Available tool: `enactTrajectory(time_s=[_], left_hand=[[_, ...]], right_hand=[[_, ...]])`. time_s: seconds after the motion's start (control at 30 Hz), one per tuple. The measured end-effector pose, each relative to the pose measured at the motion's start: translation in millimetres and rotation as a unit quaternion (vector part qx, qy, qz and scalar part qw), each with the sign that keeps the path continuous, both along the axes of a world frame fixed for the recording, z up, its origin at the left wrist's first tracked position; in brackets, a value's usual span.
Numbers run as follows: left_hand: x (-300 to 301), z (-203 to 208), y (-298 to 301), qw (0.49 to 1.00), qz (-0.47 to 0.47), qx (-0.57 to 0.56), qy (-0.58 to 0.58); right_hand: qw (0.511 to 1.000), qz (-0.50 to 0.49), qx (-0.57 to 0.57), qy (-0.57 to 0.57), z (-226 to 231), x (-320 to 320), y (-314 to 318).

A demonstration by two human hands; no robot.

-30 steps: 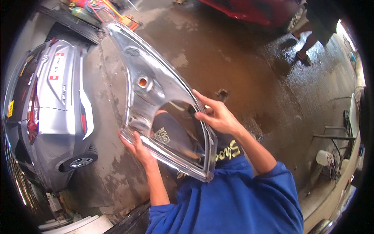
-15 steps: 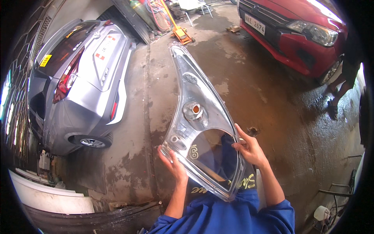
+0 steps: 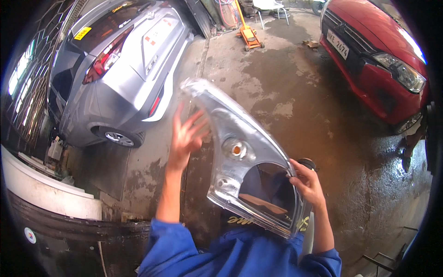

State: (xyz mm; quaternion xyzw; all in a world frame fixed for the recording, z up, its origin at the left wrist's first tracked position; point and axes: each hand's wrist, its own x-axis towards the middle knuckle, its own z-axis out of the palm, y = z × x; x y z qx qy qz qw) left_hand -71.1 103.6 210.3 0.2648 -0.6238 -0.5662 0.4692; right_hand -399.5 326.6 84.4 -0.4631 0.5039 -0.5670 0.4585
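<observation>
A car headlight [image 3: 222, 164], with a silver inner housing, an amber bulb and a large rounded opening, is held up in front of me under its clear lens. Its narrow end points away to the upper left. My right hand [image 3: 308, 183] grips its right edge, thumb on the near face and fingers partly hidden. Off the light's left side, my left hand [image 3: 185, 136] is raised with its fingers spread, slightly blurred, and nothing in it. Its fingertips appear close to the narrow end; whether they touch it I cannot tell.
A grey car [image 3: 122, 104] stands at the left, and a red car [image 3: 374, 74] at the upper right. An orange floor jack [image 3: 249, 37] and a white chair [image 3: 269, 5] are at the back. White panels [image 3: 50, 189] lie lower left. A person's leg [image 3: 410, 143] shows at the right.
My left hand has let go of the headlight's lower left edge and risen toward its narrow end, fingers spreading. The light has tilted leftward. The whole view has shifted.
</observation>
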Motion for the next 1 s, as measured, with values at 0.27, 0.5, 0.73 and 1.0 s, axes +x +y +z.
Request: enactTrajectory(time_s=[0.27,0.5,0.73,1.0], left_hand=[[-26,-14,-32,0.987,0.136,-0.064,0.051],[-35,-6,-30,0.991,0.097,-0.05,0.083],[-32,12,-1,0.976,0.192,-0.014,0.103],[-12,-36,59,0.917,0.347,0.084,0.18]], right_hand=[[0.994,0.042,-0.003,0.102,-1,15,-13],[0.983,0.071,0.007,0.169,18,-3,-20],[0.97,0.108,-0.022,0.215,42,-29,-39],[0.957,0.21,0.086,0.181,48,-67,-67]])
